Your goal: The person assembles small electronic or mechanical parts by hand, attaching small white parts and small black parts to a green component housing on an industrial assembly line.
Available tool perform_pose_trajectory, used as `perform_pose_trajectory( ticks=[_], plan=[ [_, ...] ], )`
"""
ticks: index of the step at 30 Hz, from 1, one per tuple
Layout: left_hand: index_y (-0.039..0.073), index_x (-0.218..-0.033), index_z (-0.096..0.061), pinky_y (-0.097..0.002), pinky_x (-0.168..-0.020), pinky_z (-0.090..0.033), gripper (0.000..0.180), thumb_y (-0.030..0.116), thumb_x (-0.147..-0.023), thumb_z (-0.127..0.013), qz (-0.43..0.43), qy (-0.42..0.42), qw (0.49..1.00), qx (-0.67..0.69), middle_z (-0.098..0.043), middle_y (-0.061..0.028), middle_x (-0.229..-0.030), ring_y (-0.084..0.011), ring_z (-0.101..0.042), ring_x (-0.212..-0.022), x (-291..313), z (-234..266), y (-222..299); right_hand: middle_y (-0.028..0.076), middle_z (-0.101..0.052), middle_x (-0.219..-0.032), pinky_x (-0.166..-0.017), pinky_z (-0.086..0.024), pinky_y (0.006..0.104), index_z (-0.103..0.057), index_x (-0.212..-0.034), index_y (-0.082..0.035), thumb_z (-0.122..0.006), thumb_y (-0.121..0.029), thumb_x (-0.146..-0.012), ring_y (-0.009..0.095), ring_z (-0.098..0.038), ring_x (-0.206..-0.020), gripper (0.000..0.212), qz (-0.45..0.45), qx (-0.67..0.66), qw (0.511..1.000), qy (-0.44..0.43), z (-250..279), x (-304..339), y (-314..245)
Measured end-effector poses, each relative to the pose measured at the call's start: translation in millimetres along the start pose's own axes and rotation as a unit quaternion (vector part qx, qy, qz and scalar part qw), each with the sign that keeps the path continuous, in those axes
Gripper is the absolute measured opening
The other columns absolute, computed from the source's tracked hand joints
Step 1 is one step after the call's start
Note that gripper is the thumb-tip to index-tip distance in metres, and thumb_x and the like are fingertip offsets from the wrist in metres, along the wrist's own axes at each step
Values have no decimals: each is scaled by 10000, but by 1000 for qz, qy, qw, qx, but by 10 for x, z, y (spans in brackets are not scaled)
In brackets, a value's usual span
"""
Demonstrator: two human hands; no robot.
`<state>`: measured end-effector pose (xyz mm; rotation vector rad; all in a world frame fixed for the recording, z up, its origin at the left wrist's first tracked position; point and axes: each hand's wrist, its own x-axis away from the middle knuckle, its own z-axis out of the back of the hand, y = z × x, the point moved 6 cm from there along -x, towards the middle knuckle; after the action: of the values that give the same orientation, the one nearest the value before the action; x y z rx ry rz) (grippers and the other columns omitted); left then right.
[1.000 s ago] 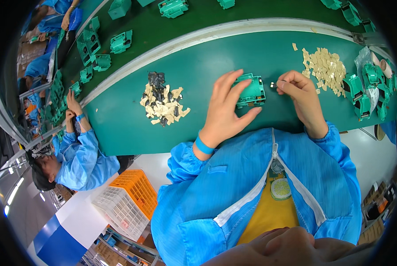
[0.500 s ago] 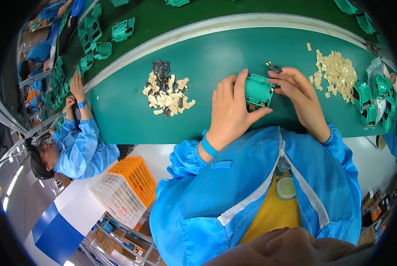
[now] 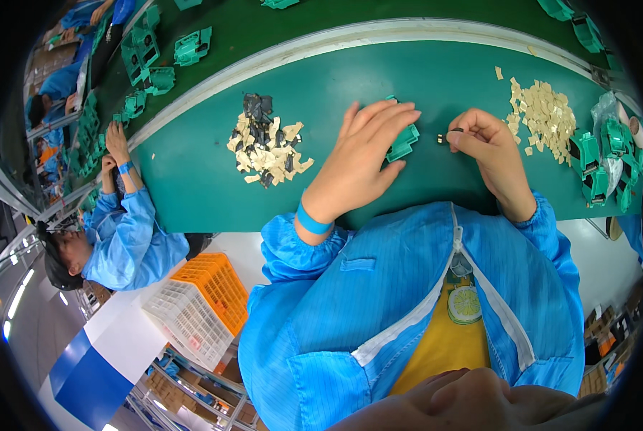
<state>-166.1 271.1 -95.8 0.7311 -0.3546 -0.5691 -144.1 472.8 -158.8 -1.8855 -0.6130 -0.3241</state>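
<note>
My left hand (image 3: 364,154) is over a green plastic housing (image 3: 405,142), its fingers curved across the top and its thumb by the lower edge. Much of that housing is hidden under the fingers. Just right of it, my right hand (image 3: 486,144) pinches a small black part with gold-coloured contacts (image 3: 440,138) between thumb and forefinger. The contacts point left, toward the housing, with a gap between. On the left of the green table lies a mixed pile of black parts (image 3: 257,106) and cream-coloured pieces (image 3: 271,147).
A heap of small cream pieces (image 3: 544,113) lies right of my right hand. Beyond it are several green housings (image 3: 594,161) and a clear plastic bag. A pale rail (image 3: 379,32) borders a conveyor carrying more housings. At left, a co-worker's hand (image 3: 118,147) reaches in; crates (image 3: 217,287) stand below.
My right hand has drawn back from the housing and turned the black part so its contacts face left. My left hand has shifted left, and the housing is tilted and more covered.
</note>
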Motion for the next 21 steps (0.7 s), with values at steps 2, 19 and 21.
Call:
perform_pose_trajectory(
  ticks=[2,19,21],
  plan=[
    [82,-1437,-530,-497,-1152,-372,767,115,-739,-845,-9,-25,1000,-9,-456,-165,-1525,-407,-416,-1377,35,-40,63,6,-662,-952,-756,-467,204,-620,-886,-52,-699,-7,-921,48,-598,-848,97,-9,-3,1000,-9,-59,-29,19],
    [95,-1275,-636,-459,-1067,-403,571,24,-718,-738,100,177,975,90,-574,-133,-1269,-370,-465,-1225,124,-303,-90,-35,-616,-888,-720,-439,197,-576,-852,-67,-701,27,-891,17,-551,-812,161,-30,48,998,2,-222,-100,161],
    [93,-1270,-638,-460,-1062,-404,564,22,-719,-735,105,178,974,89,-573,-136,-1267,-369,-465,-1223,127,-306,-82,-41,-614,-869,-699,-430,194,-581,-850,-66,-700,26,-893,12,-545,-794,157,-32,58,998,3,-228,-75,194]
  ],
)
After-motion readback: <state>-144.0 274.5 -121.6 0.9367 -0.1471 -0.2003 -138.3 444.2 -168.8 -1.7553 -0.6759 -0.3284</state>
